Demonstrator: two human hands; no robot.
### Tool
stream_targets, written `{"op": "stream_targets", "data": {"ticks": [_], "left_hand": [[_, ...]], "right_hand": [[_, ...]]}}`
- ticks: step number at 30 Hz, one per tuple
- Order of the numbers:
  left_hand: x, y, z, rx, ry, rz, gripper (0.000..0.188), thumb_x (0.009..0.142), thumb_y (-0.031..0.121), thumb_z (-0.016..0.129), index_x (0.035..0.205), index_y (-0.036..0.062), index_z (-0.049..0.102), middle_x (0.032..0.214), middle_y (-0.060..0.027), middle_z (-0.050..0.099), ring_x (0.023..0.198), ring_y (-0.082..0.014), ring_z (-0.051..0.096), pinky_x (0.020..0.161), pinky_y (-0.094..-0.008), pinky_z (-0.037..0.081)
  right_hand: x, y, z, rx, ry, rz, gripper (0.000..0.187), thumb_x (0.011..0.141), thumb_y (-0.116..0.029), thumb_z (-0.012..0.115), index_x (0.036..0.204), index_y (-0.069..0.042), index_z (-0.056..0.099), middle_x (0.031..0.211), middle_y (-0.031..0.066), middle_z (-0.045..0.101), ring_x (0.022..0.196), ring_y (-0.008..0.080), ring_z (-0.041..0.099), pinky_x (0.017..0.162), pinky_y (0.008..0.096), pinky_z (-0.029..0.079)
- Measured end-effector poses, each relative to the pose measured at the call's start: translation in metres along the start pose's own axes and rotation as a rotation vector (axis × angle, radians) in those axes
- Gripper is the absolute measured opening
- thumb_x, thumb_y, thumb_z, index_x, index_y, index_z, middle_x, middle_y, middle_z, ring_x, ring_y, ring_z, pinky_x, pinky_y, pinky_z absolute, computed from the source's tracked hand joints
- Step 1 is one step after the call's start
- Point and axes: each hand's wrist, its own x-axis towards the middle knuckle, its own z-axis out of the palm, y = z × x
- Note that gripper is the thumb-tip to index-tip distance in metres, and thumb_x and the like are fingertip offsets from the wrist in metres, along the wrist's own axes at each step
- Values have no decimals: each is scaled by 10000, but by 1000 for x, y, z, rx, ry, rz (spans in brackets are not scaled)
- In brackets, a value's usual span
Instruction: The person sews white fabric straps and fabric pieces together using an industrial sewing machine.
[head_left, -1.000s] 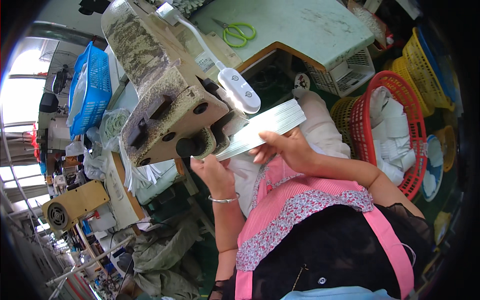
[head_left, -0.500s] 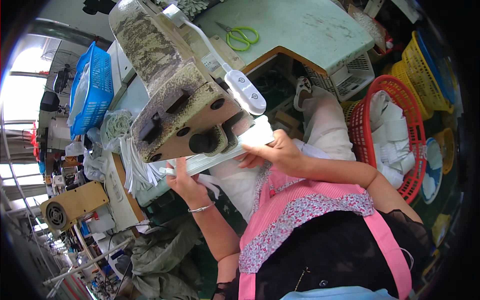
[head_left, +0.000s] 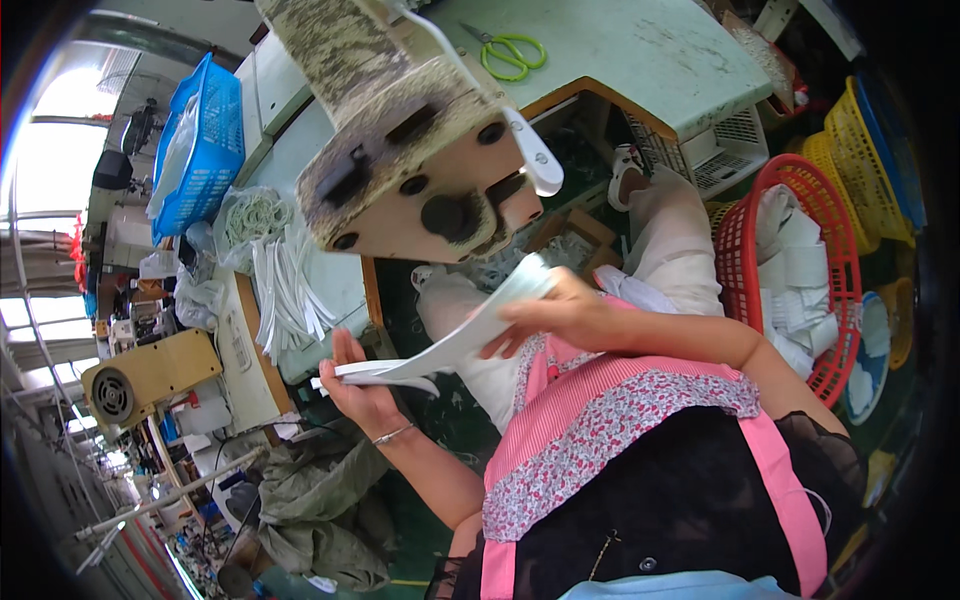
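So in the head view, the right hand (head_left: 560, 312) grasps the upper end of some white strips (head_left: 465, 335), and the left hand (head_left: 362, 398) has the far end between thumb and fingers, probably so the floppy stuff doesn't droop. Can't really tell if it's elastic or fabric. It's over the lap, near the mottled machine head (head_left: 410, 180). Green-handled scissors (head_left: 518, 52) lie on the table (head_left: 640, 60), maybe to be handy.

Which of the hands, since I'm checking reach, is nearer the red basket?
Right. The right hand is left of the red basket, gripping one end of the white strips; the left hand is farther left, at their other end.
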Motion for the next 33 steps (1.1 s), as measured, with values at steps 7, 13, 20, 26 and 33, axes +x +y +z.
{"op": "stream_targets", "data": {"ticks": [7,13,20,26,33], "left_hand": [[-64,-37,13,125,-836,-406,459,1021,458,483,1214,46,542,561,67,307,423,-37,260,376,-228,228],[-127,-63,65,447,-888,-379,193,952,126,660,1092,7,601,581,61,411,426,-31,316,406,-221,234],[-137,-68,97,479,-766,-217,90,923,82,693,901,17,634,577,54,461,429,-24,345,411,-213,253],[-142,-66,101,376,-684,-262,58,917,41,667,914,3,623,587,44,449,424,-32,358,407,-207,279],[-137,-67,101,374,-662,-207,31,908,14,649,890,0,628,590,41,468,422,-32,358,406,-208,281]], "right_hand": [[-78,-18,-59,322,281,-163,369,994,-221,510,1218,71,540,1057,249,689,886,351,727,730,402,605],[-100,-21,-74,513,432,-311,379,1005,-242,492,1243,49,544,1055,222,700,882,299,728,772,396,601],[-48,-27,-58,50,563,-324,161,944,-106,623,1015,23,687,884,148,737,722,206,735,628,305,594],[-40,-25,-55,35,605,-344,169,962,-115,601,1012,21,688,877,148,735,722,194,735,623,282,599],[-34,-26,-62,44,534,-346,183,948,-96,625,1052,44,682,902,166,729,746,205,737,643,271,609]]}}
